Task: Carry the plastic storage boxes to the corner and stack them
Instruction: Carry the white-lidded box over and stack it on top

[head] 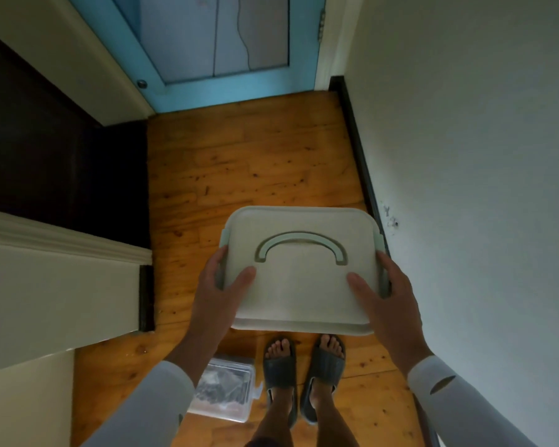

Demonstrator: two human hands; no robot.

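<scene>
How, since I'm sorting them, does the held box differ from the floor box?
The held box is opaque off-white; the floor box is clear, dark contents showing. The left hand and right hand grip the held box's sides; the floor box lies beside the left foot. The held box has a green handle; the floor box shows none. Both are rectangular.

Left grip (218,293) and right grip (392,296) clasp the box (299,298), thumbs atop.

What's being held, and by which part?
The white storage box, by its two sides: left hand on one, right hand opposite, thumbs on top.
</scene>
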